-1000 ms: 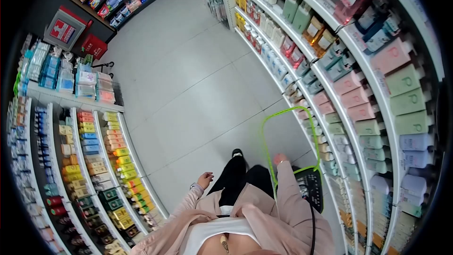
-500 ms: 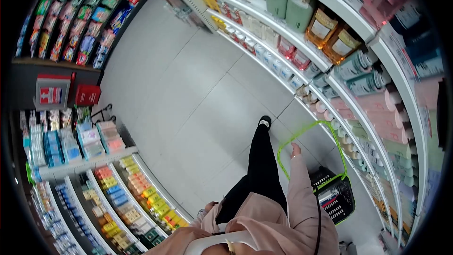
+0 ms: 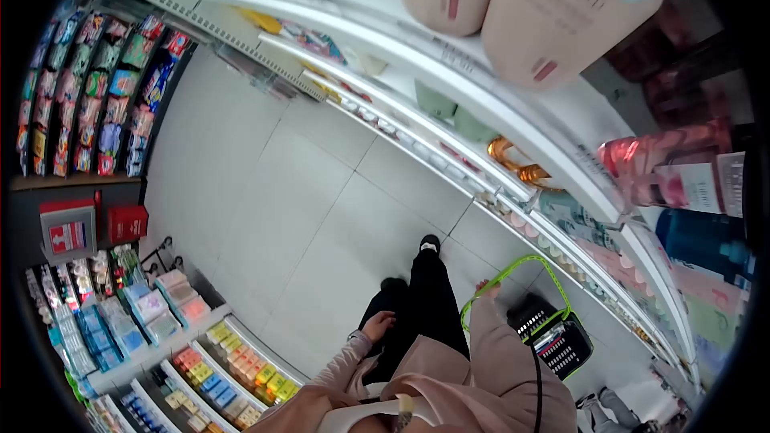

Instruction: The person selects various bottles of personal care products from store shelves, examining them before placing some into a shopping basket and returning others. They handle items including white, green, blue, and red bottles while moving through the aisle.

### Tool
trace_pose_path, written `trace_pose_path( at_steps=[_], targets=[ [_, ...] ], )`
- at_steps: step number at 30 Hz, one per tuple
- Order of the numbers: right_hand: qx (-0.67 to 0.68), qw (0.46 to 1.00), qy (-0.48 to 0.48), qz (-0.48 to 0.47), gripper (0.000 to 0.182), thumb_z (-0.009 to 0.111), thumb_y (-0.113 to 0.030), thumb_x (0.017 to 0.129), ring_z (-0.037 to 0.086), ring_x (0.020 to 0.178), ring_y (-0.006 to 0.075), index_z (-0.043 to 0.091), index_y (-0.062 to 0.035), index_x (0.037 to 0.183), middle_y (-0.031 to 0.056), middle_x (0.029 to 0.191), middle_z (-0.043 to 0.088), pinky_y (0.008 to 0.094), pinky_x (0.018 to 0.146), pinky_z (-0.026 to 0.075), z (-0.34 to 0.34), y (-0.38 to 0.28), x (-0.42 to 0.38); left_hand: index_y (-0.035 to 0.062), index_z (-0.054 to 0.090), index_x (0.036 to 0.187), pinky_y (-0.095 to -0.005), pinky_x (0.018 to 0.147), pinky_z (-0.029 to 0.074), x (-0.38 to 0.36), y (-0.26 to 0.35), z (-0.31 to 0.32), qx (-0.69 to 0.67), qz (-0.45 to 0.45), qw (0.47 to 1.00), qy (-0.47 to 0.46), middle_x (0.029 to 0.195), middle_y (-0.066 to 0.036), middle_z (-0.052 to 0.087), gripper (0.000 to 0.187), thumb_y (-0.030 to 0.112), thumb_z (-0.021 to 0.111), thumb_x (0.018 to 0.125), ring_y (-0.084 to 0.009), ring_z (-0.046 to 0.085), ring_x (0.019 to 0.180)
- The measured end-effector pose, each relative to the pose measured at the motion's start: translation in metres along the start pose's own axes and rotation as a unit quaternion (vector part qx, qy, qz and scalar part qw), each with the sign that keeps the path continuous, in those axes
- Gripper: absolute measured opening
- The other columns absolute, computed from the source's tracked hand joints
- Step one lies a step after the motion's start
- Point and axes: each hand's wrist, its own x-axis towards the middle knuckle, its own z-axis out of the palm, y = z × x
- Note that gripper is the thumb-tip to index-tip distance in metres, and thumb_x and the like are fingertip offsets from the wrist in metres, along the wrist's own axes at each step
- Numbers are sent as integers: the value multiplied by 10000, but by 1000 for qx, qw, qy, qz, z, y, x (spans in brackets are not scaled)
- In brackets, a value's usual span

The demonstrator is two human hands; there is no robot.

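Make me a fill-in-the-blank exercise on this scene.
The black, perforated plastic basket has a thin, curved plastic handle coloured bright ____.
The bare hand beside that handle is the person's own ____ hand.
The other bare hand shows against long trousers coloured ____.

Missing words: green; right; black.

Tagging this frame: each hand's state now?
Left hand: loosely open, nothing visible in it.
Right hand: at green hoop handle of black plastic basket; grip unclear.
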Motion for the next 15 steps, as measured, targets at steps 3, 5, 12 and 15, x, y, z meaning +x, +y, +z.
trace_pose_path(
  at_steps=[3, 5, 12, 15],
  targets=[
    [-3, 1000, -10, 13, 472, 310, -516, 783, 410, 438, 150, 430, -96, 607, 33, 511, 422, 272, 410, 362, -15, 2, -8, 12, 489, 1046, -263, 697, 460, 17, 10, -14, 45, 2, 998, -53, 885, -94, 579, 248, 95, 424, 822, -148, 556, 746],
    [-1, 1000, -22, 20, 486, 307, -530, 780, 410, 430, 153, 432, -94, 605, 32, 505, 419, 278, 400, 358, -19, 0, -32, -17, 451, 1087, -299, 680, 483, 33, 19, -34, 13, -73, 996, -57, 915, -119, 561, 284, 85, 425, 824, -189, 570, 740],
    [11, 999, -46, -2, 599, 287, -588, 788, 396, 389, 194, 472, -38, 638, 55, 471, 394, 306, 380, 358, -11, 8, -76, 36, 445, 1098, -314, 635, 480, 81, 118, -76, 37, -122, 990, -62, 919, -96, 559, 291, 103, 427, 816, -181, 547, 734],
    [-39, 999, -32, 9, 607, 272, -580, 797, 409, 381, 191, 483, -35, 634, 46, 446, 392, 310, 385, 367, 9, 11, -99, 49, 461, 1081, -293, 581, 465, 110, 156, -93, 110, -130, 979, -117, 863, -73, 567, 292, 102, 463, 794, -161, 543, 698]
  ],
)
